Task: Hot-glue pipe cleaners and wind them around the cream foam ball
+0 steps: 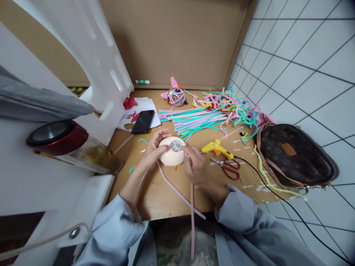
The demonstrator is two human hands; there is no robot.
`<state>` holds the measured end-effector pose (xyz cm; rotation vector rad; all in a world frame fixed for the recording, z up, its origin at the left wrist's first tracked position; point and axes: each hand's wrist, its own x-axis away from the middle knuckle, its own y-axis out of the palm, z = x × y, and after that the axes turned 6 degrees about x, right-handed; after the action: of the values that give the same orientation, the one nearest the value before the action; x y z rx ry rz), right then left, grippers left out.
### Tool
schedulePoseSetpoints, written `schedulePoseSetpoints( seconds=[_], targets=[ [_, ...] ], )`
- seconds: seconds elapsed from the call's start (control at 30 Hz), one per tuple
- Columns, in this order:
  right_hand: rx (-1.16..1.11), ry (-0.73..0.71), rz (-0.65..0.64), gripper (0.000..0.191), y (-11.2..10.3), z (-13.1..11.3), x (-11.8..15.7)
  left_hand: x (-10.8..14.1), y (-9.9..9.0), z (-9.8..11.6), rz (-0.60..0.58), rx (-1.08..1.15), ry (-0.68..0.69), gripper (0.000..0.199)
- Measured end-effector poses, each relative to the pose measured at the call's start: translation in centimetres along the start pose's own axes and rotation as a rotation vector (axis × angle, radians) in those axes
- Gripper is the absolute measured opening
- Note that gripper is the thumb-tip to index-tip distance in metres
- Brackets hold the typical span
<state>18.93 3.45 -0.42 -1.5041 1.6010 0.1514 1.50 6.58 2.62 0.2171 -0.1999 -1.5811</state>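
The left hand (154, 149) grips the disc (171, 158) between the hands; the right hand (195, 164), curled, touches it, grip unclear. Just right of the hands lie glue gun (212, 146) and scissors (230, 170).

Glue gun (214, 146) and scissors (223, 163) suggest a craft corner.

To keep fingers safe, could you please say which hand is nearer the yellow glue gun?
The right hand is just beside the glue gun; the left hand is farther off, across the pale round object.
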Motion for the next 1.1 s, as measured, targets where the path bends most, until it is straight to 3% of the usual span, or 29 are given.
schedulePoseSetpoints(
  seconds=[0.43, 0.87, 1.1],
  targets=[
    [0.318, -0.375, 0.112, 0.034, -0.1, 1.1, -0.3, -0.6, -0.8, -1.2, -0.125, 0.091, 0.036, 0.069],
    [0.477, -0.482, 0.053, 0.033, -0.7, 0.5, -1.1, -0.3, -0.4, -0.9, -0.137, 0.064, 0.054, 0.065],
    [0.444, -0.478, 0.097, 0.034, -0.5, 0.6, -1.3, 0.1, 0.1, -0.4, -0.142, -0.012, 0.114, 0.041]
  ],
)
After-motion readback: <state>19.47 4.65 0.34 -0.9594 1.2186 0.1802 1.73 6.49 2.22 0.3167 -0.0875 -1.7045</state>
